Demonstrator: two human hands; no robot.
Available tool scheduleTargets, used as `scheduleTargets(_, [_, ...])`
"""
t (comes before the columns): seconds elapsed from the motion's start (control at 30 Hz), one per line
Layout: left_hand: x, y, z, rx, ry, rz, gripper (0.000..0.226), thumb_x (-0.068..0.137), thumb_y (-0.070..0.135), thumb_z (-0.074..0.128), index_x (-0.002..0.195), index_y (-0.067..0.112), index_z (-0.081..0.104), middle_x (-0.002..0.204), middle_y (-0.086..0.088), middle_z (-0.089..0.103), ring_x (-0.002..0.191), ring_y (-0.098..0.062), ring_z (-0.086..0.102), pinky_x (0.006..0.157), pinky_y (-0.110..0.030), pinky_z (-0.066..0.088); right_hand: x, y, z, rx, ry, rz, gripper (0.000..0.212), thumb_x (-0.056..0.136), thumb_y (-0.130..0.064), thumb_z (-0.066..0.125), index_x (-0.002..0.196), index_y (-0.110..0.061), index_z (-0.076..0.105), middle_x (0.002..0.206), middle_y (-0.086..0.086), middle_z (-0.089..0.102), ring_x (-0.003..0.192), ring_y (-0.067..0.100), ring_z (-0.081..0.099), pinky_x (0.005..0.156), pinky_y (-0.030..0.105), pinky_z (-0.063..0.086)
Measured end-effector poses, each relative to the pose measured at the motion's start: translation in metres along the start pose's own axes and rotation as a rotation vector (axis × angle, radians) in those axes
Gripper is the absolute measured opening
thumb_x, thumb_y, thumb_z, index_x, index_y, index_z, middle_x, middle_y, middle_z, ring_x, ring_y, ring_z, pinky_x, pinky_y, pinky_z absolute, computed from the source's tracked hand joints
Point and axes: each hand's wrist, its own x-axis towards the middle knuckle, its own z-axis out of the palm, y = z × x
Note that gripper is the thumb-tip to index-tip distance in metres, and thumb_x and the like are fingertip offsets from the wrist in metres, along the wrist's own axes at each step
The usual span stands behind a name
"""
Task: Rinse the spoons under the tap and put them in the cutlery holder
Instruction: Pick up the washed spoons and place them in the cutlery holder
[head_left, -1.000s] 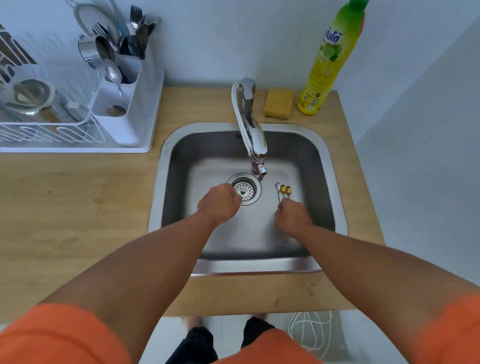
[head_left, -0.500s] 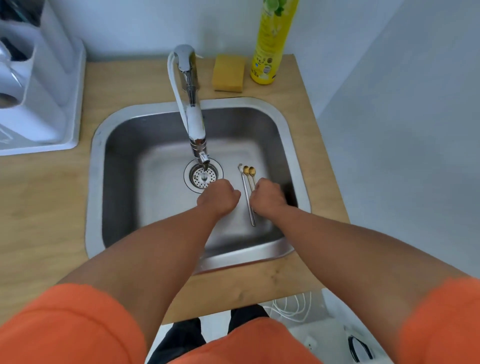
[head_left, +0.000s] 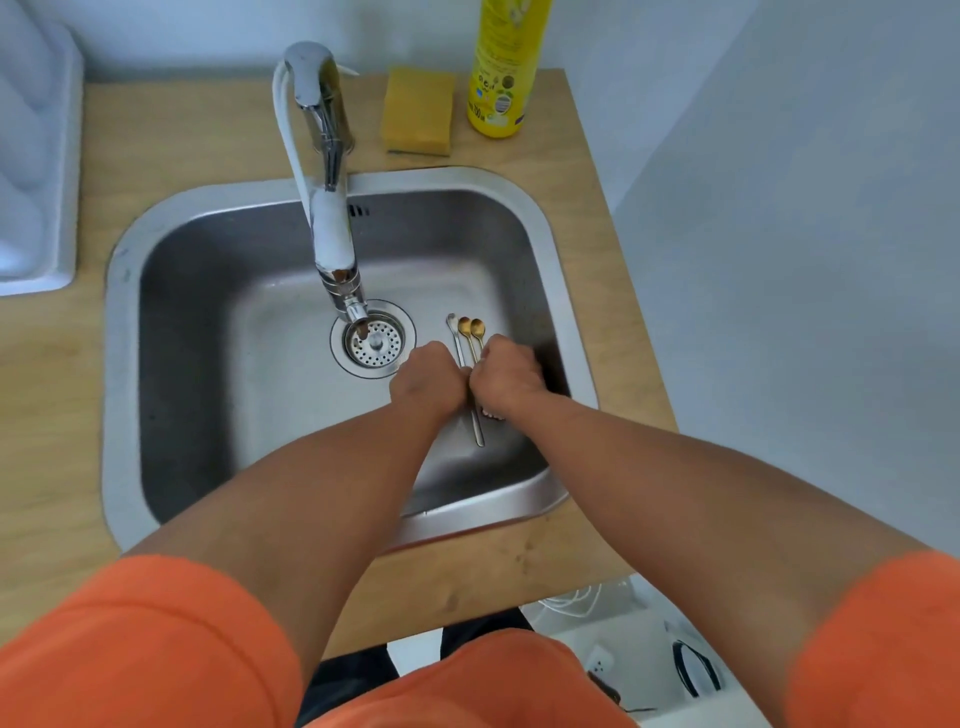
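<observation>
Left hand (head_left: 427, 384) and right hand (head_left: 506, 376), both curled, pinch thin silver and gold spoons (head_left: 468, 332) together, bundling them; whether grip is firm, cannot tell. Chrome tap (head_left: 332, 228) left, dry.

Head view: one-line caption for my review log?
Both hands close around three spoons on the sink floor beside the drain.
</observation>
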Motion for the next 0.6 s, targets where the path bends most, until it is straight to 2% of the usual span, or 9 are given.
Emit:
scheduleTargets(0.07, [-0.001,0.000,-0.002,0.007,-0.012,-0.005,0.028,0.090,0.024,0.066,0.070,0.017,0.048,0.088,-0.010,0.068,0.074,-0.028,0.061,0.061,-0.033,0.046,0.003,-0.003,0.001,-0.019,0.005,-0.006,0.016,0.095,-0.020,0.063,0.109,-0.012,0.063,0.102,0.009,0.062,0.093,0.029,0.064,0.070,0.028,0.045])
scheduleTargets(0.13, [-0.002,0.000,-0.006,0.007,-0.068,-0.013,0.023,0.085,0.015,0.066,0.070,0.017,0.049,0.084,-0.010,0.066,0.074,-0.030,0.066,0.060,-0.033,0.049,0.007,-0.006,0.003,-0.059,0.019,-0.004,0.005,0.093,-0.017,0.064,0.095,-0.014,0.059,0.087,0.004,0.054,0.078,0.026,0.058,0.065,0.028,0.044])
scheduleTargets(0.23, [-0.003,-0.003,-0.008,-0.009,-0.148,-0.022,0.014,0.084,0.015,0.064,0.074,0.014,0.055,0.080,-0.010,0.066,0.081,-0.032,0.072,0.066,-0.033,0.054,0.014,-0.009,0.007,-0.115,0.044,0.029,0.021,0.088,-0.011,0.067,0.074,-0.013,0.051,0.071,0.001,0.047,0.060,0.021,0.050,0.052,0.024,0.041])
scheduleTargets(0.3, [-0.005,-0.008,-0.009,0.003,-0.158,-0.015,0.015,0.088,0.024,0.066,0.082,0.014,0.057,0.089,-0.010,0.070,0.083,-0.029,0.069,0.067,-0.033,0.050,0.018,-0.010,0.010,-0.128,0.052,0.039,0.030,0.085,-0.009,0.069,0.066,-0.015,0.047,0.067,0.001,0.046,0.054,0.017,0.047,0.044,0.022,0.036])
scheduleTargets(0.43, [-0.011,-0.017,-0.011,0.037,-0.168,-0.011,0.018,0.093,0.033,0.063,0.094,0.015,0.056,0.108,-0.011,0.071,0.097,-0.032,0.070,0.072,-0.033,0.047,0.021,-0.008,0.015,-0.166,0.069,0.049,0.026,0.086,-0.009,0.066,0.069,-0.013,0.046,0.069,0.000,0.043,0.069,0.024,0.056,0.058,0.028,0.047])
scheduleTargets(0.53, [-0.018,-0.031,-0.017,0.004,-0.182,-0.032,0.019,0.094,0.032,0.056,0.094,0.013,0.058,0.110,-0.013,0.072,0.091,-0.033,0.068,0.072,-0.033,0.048,0.020,-0.006,0.017,-0.203,0.084,0.031,0.013,0.090,-0.012,0.066,0.082,-0.014,0.055,0.076,0.003,0.048,0.074,0.027,0.056,0.061,0.029,0.046])
scheduleTargets(0.6, [-0.022,-0.045,-0.024,-0.055,-0.175,-0.050,0.022,0.094,0.032,0.052,0.099,0.011,0.058,0.109,-0.016,0.070,0.086,-0.033,0.066,0.074,-0.035,0.052,0.019,-0.005,0.019,-0.220,0.087,0.006,0.012,0.093,-0.015,0.065,0.085,-0.015,0.055,0.083,0.005,0.053,0.075,0.028,0.056,0.062,0.030,0.045])
